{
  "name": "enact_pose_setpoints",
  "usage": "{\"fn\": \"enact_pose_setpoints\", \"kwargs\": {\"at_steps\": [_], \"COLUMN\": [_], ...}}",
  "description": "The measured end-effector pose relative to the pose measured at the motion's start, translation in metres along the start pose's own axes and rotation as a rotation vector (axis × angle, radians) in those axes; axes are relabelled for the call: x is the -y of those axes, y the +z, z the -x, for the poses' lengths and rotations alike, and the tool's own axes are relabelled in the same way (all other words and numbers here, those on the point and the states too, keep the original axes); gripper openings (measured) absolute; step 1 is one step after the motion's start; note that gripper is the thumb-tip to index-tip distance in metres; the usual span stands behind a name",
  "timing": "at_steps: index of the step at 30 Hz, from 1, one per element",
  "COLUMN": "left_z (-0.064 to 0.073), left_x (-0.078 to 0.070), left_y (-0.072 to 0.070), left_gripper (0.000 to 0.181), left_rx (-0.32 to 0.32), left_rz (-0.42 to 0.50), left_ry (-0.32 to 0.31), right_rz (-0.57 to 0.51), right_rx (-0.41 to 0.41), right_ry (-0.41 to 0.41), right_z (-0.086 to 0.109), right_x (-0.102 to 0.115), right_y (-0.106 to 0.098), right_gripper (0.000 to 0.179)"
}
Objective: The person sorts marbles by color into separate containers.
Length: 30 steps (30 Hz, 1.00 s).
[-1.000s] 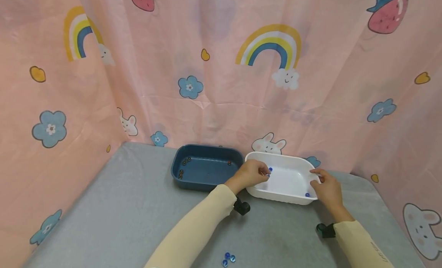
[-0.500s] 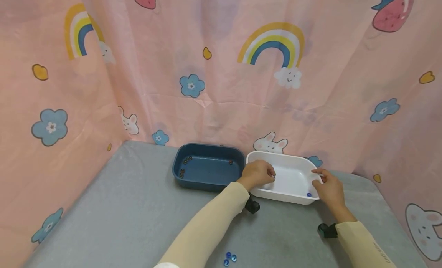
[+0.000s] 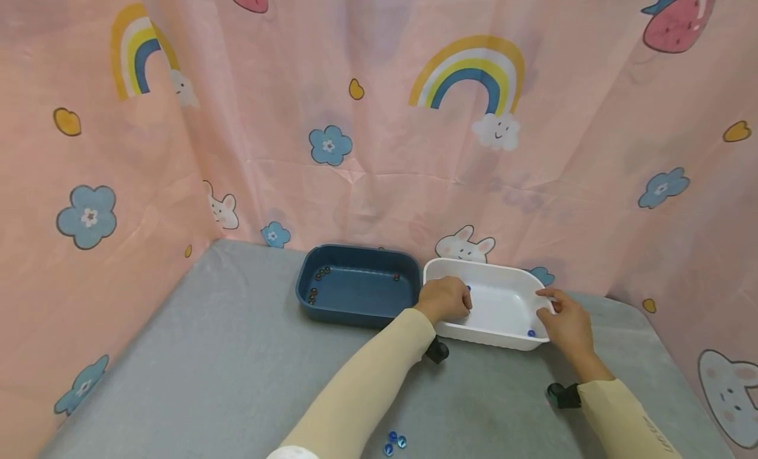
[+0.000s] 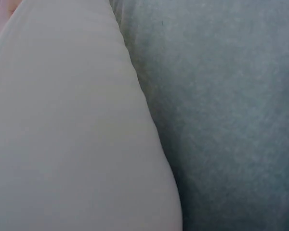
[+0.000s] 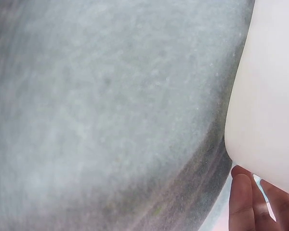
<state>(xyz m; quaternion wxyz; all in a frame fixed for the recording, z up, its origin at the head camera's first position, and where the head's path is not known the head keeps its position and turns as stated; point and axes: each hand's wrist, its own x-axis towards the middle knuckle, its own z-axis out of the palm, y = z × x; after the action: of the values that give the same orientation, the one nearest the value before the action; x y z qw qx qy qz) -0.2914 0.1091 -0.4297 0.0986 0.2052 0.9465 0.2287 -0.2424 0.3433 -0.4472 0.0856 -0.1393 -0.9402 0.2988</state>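
Observation:
In the head view my left hand [image 3: 445, 298] reaches over the near left rim of a white plastic tub [image 3: 503, 294]. Its fingers are curled low inside; the fingertips and anything between them are hidden. A blue marble [image 3: 469, 288] shows just behind this hand, and another blue marble [image 3: 531, 333] lies in the tub's near right corner. My right hand [image 3: 568, 323] grips the tub's right rim, thumb inside. The right wrist view has its fingers [image 5: 242, 197] against the white wall. A pale surface, apparently the tub's outer side [image 4: 82, 125], fills much of the left wrist view.
A dark blue tub [image 3: 358, 294] stands close to the white tub's left side, with several brown marbles [image 3: 313, 292] in it. Several blue marbles [image 3: 393, 436] lie on the grey cloth [image 3: 237, 360] at the front. A pink printed curtain [image 3: 379, 117] rises behind the tubs.
My left hand has moved right and lower into the white tub, its fingertips turning downward out of sight. My right hand keeps its hold on the rim. The head view has shifted slightly.

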Motion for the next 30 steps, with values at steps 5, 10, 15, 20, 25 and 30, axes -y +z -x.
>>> {"fn": "enact_pose_setpoints", "kwargs": {"at_steps": [5, 10, 15, 20, 25, 30], "left_z": [-0.0016, -0.0037, -0.0038, -0.0039, -0.0033, -0.0004], "left_x": [0.0, 0.0006, -0.0003, -0.0012, -0.0013, -0.0007], "left_y": [0.0021, 0.0048, 0.0043, 0.0035, 0.0021, 0.0002], "left_gripper": [0.01, 0.012, 0.015, 0.01, 0.005, 0.003], "left_rx": [-0.012, -0.012, -0.004, -0.001, -0.003, -0.03], "left_rz": [-0.042, -0.107, -0.143, -0.137, -0.099, -0.018], "left_ry": [0.005, 0.012, -0.012, -0.018, -0.028, -0.033], "right_rz": [-0.002, -0.006, -0.005, -0.009, -0.008, -0.007], "right_rx": [-0.003, -0.006, -0.007, -0.004, 0.0, 0.004], "right_ry": [-0.001, 0.002, -0.006, -0.009, -0.011, -0.01], "right_z": [0.0004, 0.0018, 0.0027, 0.0024, 0.0029, 0.0032], "right_x": [0.0005, 0.001, 0.0016, 0.0016, 0.0014, 0.0018], "right_y": [-0.0006, 0.0003, 0.0001, -0.0011, -0.0019, -0.0021], "right_gripper": [0.04, 0.04, 0.04, 0.04, 0.04, 0.04]}}
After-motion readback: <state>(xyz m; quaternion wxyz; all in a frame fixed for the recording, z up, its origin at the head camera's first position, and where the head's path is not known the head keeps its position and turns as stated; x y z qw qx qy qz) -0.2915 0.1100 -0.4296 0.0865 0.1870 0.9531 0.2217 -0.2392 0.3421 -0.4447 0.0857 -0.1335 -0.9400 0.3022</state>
